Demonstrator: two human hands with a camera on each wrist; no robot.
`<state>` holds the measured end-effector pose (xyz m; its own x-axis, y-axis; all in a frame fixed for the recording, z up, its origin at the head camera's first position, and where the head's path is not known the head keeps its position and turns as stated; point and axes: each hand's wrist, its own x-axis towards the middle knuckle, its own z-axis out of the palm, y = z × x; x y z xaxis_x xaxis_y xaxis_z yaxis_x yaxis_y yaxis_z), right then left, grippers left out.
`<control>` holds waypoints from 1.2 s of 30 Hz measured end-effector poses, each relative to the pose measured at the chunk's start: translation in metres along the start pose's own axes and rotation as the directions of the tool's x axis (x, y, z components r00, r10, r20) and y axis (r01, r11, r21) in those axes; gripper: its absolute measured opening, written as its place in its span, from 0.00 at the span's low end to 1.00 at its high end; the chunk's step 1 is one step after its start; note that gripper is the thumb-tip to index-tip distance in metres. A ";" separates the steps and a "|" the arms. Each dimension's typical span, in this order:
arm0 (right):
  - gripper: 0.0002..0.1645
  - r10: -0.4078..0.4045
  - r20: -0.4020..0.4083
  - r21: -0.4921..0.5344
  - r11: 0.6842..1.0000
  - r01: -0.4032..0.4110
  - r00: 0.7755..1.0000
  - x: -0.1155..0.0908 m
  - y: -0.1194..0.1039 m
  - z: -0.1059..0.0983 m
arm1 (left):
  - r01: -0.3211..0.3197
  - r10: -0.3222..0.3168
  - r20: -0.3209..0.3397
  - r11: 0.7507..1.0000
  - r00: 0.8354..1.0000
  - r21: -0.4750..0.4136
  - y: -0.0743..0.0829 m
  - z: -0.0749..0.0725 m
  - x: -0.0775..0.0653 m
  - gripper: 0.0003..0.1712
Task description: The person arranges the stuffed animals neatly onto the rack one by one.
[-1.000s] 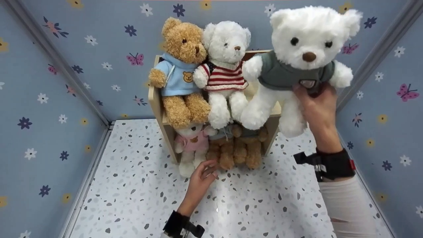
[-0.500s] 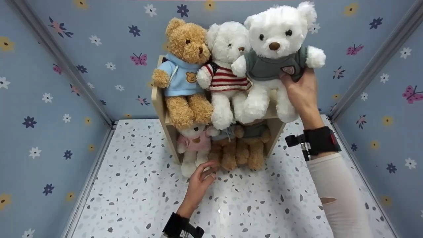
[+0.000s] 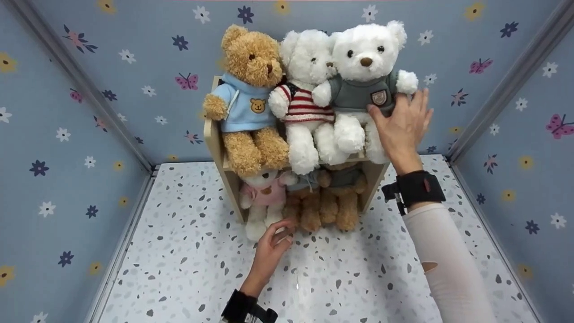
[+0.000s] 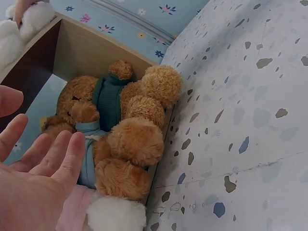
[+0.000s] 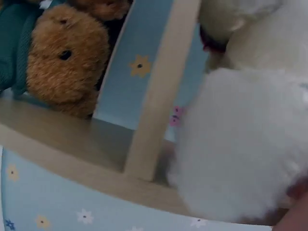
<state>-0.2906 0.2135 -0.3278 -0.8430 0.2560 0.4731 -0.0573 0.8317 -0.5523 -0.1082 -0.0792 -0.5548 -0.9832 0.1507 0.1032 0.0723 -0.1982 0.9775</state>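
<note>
A white teddy bear [image 3: 365, 58] in a dark green sweater sits at the right end of the top shelf. My right hand [image 3: 401, 123] lies along its side with fingers extended, the thumb at the sweater's lower edge. To its left sit a white bear [image 3: 309, 107] in a red-striped sweater and a tan bear [image 3: 251, 98] in a blue hoodie. My left hand [image 3: 271, 246], fingers relaxed, hangs in front of the lower shelf and holds nothing. Behind it are a bear [image 3: 264, 190] in pink and two brown bears [image 4: 144, 96] in blue and green.
The wooden shelf [image 3: 214, 139] has two levels and stands against the flowered back wall [image 3: 148, 67]. Its divider board [image 5: 161, 86] shows close up in the right wrist view. Speckled white floor [image 3: 188, 251] spreads in front, with side walls at left and right.
My right hand has brought the white bear in green left and down onto the top shelf beside the striped one, then its fingers have loosened. The left hand has stayed in place.
</note>
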 end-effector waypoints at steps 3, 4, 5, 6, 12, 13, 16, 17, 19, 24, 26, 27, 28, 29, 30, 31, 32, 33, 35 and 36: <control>0.41 -0.003 -0.052 -0.083 0.997 -0.002 0.999 0.000 0.002 0.004 | 0.008 -0.007 -0.011 1.000 1.000 0.005 -0.001 0.000 0.001 0.23; 0.40 -0.011 -0.068 -0.097 0.995 0.004 0.998 -0.001 0.003 0.005 | 0.009 -0.008 -0.012 1.000 1.000 0.006 -0.001 0.001 0.001 0.23; 0.40 -0.024 -0.084 -0.105 0.994 0.015 0.996 -0.001 0.004 0.005 | 0.011 -0.011 -0.015 1.000 1.000 0.010 -0.001 0.001 0.001 0.23; 0.39 -0.043 -0.100 -0.112 0.993 0.032 0.994 -0.003 0.005 0.005 | 0.014 -0.014 -0.018 1.000 1.000 0.012 -0.001 0.001 0.000 0.23; 0.17 -0.440 -0.278 -0.074 0.896 0.438 0.854 -0.032 0.010 0.007 | 0.010 -0.010 -0.019 1.000 1.000 0.017 -0.004 0.000 -0.003 0.23; 0.17 -0.539 -0.277 -0.057 0.836 0.546 0.795 -0.039 0.011 0.007 | 0.006 -0.006 -0.020 1.000 1.000 0.021 -0.004 -0.001 -0.003 0.23; 0.21 -0.758 -0.169 0.012 0.638 0.770 0.630 -0.055 0.013 0.007 | -0.007 0.007 -0.016 1.000 1.000 0.030 -0.005 -0.002 -0.003 0.22; 0.22 -0.792 -0.126 0.038 0.597 0.801 0.597 -0.059 0.014 0.007 | -0.011 0.011 -0.013 0.999 1.000 0.030 -0.005 -0.002 -0.003 0.22; 0.23 -0.819 -0.060 0.041 0.569 0.821 0.571 -0.062 0.016 0.007 | -0.014 0.014 -0.005 0.999 1.000 0.030 -0.006 -0.002 -0.002 0.23; 0.14 -0.815 -0.068 -0.023 0.578 0.816 0.576 -0.057 0.026 0.008 | -0.004 0.004 0.004 1.000 1.000 0.021 -0.007 -0.004 -0.002 0.24; 0.12 -0.824 -0.060 -0.046 0.566 0.823 0.563 -0.058 0.030 0.011 | -0.001 0.001 -0.002 1.000 1.000 0.017 -0.007 -0.005 -0.002 0.24; 0.11 -0.828 -0.051 -0.056 0.560 0.827 0.558 -0.059 0.032 0.013 | 0.002 -0.002 -0.006 1.000 1.000 0.016 -0.007 -0.006 -0.002 0.24; 0.11 -0.832 -0.040 -0.063 0.555 0.829 0.554 -0.061 0.033 0.015 | 0.008 -0.008 -0.010 1.000 1.000 0.014 -0.007 -0.006 -0.002 0.24; 0.11 -0.833 -0.028 -0.071 0.553 0.831 0.552 -0.064 0.035 0.018 | 0.013 -0.013 -0.013 1.000 1.000 0.013 -0.007 -0.007 -0.002 0.24; 0.11 -0.833 -0.022 -0.074 0.553 0.830 0.553 -0.066 0.036 0.020 | 0.018 -0.018 -0.016 1.000 1.000 0.016 -0.007 -0.007 -0.002 0.24; 0.11 -0.831 -0.020 -0.078 0.556 0.827 0.556 -0.068 0.037 0.022 | 0.023 -0.023 -0.019 1.000 1.000 0.019 -0.007 -0.007 -0.002 0.24; 0.12 -0.829 -0.022 -0.081 0.558 0.826 0.559 -0.069 0.038 0.023 | 0.027 -0.026 -0.019 0.999 0.999 0.021 -0.007 -0.007 -0.002 0.24; 0.13 -0.827 -0.030 -0.077 0.561 0.824 0.561 -0.071 0.038 0.024 | 0.028 -0.028 -0.021 0.999 0.999 0.021 -0.007 -0.008 -0.002 0.24; 0.15 -0.823 -0.050 -0.062 0.569 0.820 0.566 -0.075 0.040 0.023 | 0.029 -0.029 -0.025 0.999 0.999 0.016 -0.007 -0.009 -0.003 0.24; 0.15 -0.821 -0.063 -0.052 0.571 0.820 0.568 -0.078 0.041 0.022 | 0.027 -0.027 -0.028 0.999 0.999 0.018 -0.006 -0.010 -0.003 0.24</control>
<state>-0.2387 0.2170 -0.4021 -0.3976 -0.5063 0.7652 -0.6960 0.7099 0.1080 -0.1072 -0.0883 -0.5632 -0.9890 0.1289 0.0721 0.0486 -0.1768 0.9830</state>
